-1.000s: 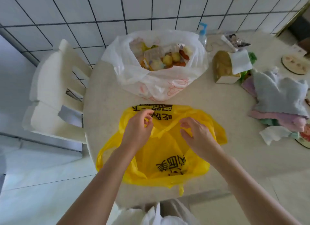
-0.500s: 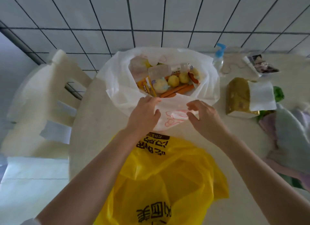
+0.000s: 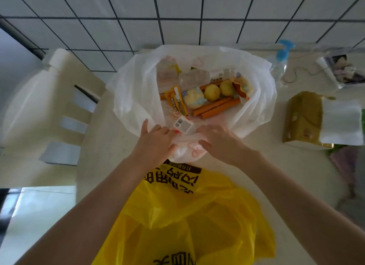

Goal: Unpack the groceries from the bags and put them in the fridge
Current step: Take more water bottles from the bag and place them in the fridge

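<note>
A white plastic bag (image 3: 134, 98) stands open at the table's far side. Inside lie carrots (image 3: 217, 106), round yellow fruits (image 3: 212, 92), a yellow snack packet (image 3: 174, 100) and a small box with a barcode label (image 3: 182, 124). My left hand (image 3: 155, 144) and my right hand (image 3: 221, 142) both grip the bag's near rim, fingers curled over the plastic. A yellow plastic bag (image 3: 187, 215) with black print lies flat on the table under my forearms.
A cream chair (image 3: 49, 114) stands left of the table (image 3: 102, 146). To the right are a gold-and-white tissue pack (image 3: 320, 120), a spray bottle with a blue top (image 3: 280, 59), a photo packet (image 3: 339, 69) and cloths (image 3: 343, 160). A tiled wall lies behind.
My hands left the yellow bag, reached forward to the white bag and took hold of its near rim. The view moved closer over the white bag.
</note>
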`<state>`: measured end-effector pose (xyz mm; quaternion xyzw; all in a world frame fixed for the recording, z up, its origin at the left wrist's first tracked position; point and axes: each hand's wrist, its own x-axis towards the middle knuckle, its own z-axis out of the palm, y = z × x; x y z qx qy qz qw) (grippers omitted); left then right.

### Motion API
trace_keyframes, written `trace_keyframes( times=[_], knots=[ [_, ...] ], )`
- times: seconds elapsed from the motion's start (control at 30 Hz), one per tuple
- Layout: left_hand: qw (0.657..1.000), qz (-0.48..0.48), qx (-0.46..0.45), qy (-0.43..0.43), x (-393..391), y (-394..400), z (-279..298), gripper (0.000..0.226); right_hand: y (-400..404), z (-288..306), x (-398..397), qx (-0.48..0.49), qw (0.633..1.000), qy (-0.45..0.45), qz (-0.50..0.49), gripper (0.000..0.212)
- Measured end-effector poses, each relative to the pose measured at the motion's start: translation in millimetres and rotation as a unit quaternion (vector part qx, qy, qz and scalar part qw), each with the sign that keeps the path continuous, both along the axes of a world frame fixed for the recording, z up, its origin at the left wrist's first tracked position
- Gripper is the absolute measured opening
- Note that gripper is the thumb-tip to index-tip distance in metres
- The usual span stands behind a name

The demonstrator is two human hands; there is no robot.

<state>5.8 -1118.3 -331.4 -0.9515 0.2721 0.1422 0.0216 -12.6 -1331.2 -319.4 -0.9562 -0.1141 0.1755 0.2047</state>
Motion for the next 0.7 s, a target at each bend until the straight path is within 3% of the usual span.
trace_keyframes(
  times=[0.17,0.3,0.43,0.47,0.5,0.57,0.63,0.7],
  knots=[
    [0.997,0.068,-0.023,0.033,-25,12,-12,0.063,-2,-17,-27,0.026,1.0,0.001,0.015,0.026],
    [0.966,0.194,-0.121,0.12,-33,17,-18,0.044,-3,-23,-41,-0.012,0.998,0.021,0.061,0.032],
    [0.966,0.227,-0.12,0.037,-23,17,-26,0.017,3,-27,-43,-0.005,0.999,0.026,0.038,0.035],
    [0.973,0.213,-0.088,-0.002,-21,17,-28,0.006,5,-27,-40,0.004,0.999,0.018,0.026,0.034],
    [0.981,0.179,-0.052,-0.043,-20,16,-29,0.012,6,-28,-36,0.015,1.0,0.0,0.011,0.031],
    [0.992,0.083,0.012,-0.091,-18,14,-32,0.045,10,-30,-23,0.036,0.998,-0.048,-0.025,0.022],
    [0.993,-0.025,0.012,-0.11,-13,14,-36,0.064,14,-33,-8,0.051,0.994,-0.079,-0.064,0.017],
    [0.986,-0.124,-0.009,-0.11,-3,14,-37,0.062,20,-37,5,0.028,0.994,-0.05,-0.093,0.027]
  ],
)
